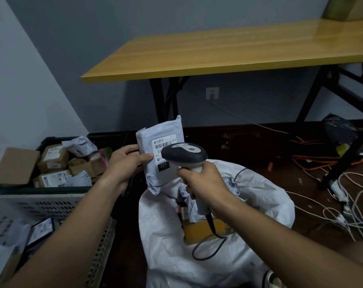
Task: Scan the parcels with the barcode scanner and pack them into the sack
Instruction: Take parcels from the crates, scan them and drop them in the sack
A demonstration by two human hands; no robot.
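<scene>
My left hand (127,163) grips a grey poly-mailer parcel (155,177) by its left edge and holds it upright, label facing me, above the sack. My right hand (203,181) grips the handle of the barcode scanner (183,155). The scanner's dark head sits right in front of the parcel's white label (163,145) and covers part of it. Below both lies the open white sack (259,196). Inside it are a brown cardboard parcel (201,229) and a crumpled grey mailer. The scanner's black cable loops down over the sack.
A dark crate (51,140) at the left holds several brown boxes and grey mailers. A white perforated crate (41,204) with flat parcels stands at the lower left. A yellow table (218,53) stands behind. Loose cables (342,204) cover the floor at the right.
</scene>
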